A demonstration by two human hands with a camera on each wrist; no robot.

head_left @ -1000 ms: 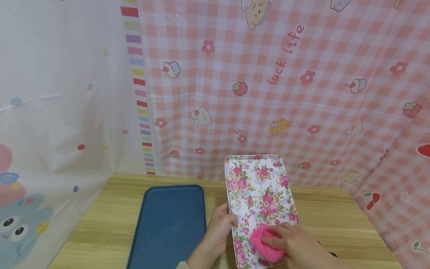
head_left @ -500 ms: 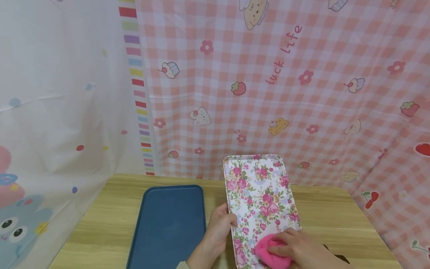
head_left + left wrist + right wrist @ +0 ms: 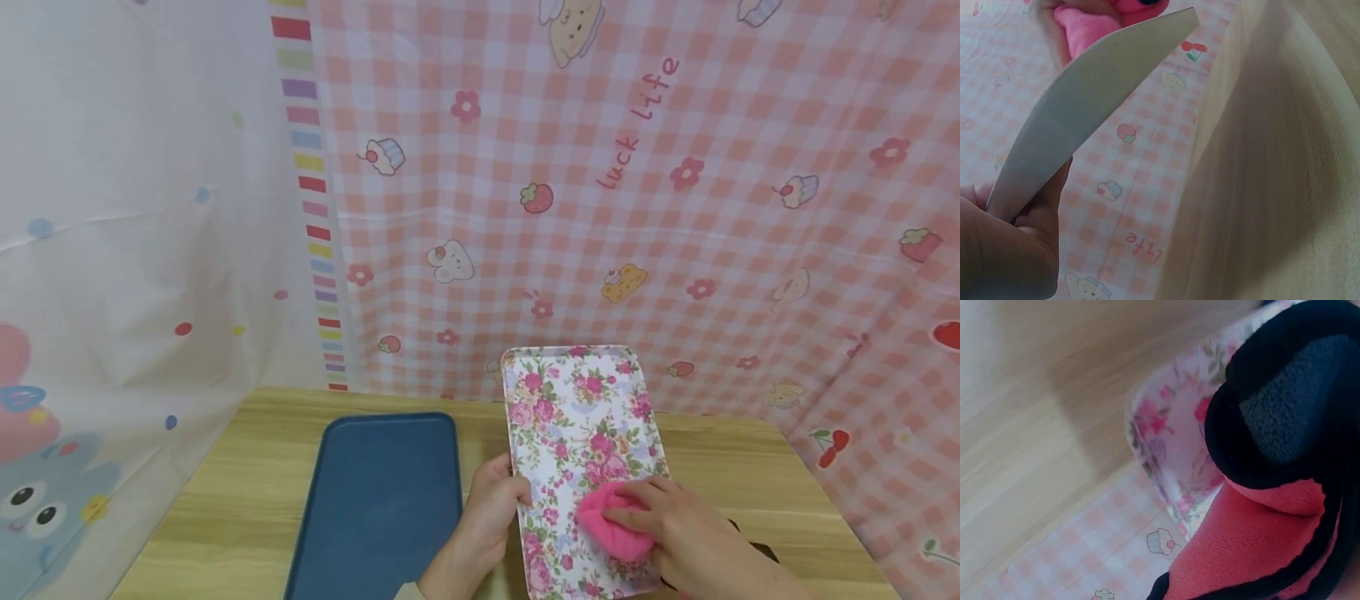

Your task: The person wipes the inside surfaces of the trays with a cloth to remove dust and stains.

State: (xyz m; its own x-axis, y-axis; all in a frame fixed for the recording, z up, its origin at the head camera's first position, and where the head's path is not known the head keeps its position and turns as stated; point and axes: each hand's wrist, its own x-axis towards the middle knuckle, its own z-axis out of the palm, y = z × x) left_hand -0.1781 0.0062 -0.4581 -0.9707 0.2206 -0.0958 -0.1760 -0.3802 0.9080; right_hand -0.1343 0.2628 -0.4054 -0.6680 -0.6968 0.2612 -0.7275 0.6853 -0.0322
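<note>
A white tray (image 3: 577, 417) printed with pink roses is held up at a slant over the table in the head view. My left hand (image 3: 489, 508) grips its left edge, thumb on the face. In the left wrist view the same tray (image 3: 1079, 94) shows edge-on, pinched by the left hand (image 3: 1022, 237). My right hand (image 3: 678, 525) holds a bunched pink cloth (image 3: 617, 523) against the tray's lower right part. The right wrist view shows the cloth (image 3: 1235, 531) with black trim and a grey patch, hiding most of the right hand.
A dark blue tray (image 3: 382, 500) lies flat on the wooden table (image 3: 217, 500), left of the left hand. Behind the table hangs a pink checked curtain (image 3: 465, 175), with a white printed sheet (image 3: 150, 275) on the left.
My right hand has slid the cloth down and right over the tray, then back up to its right side. The left hand keeps its grip; the tray hardly moves.
</note>
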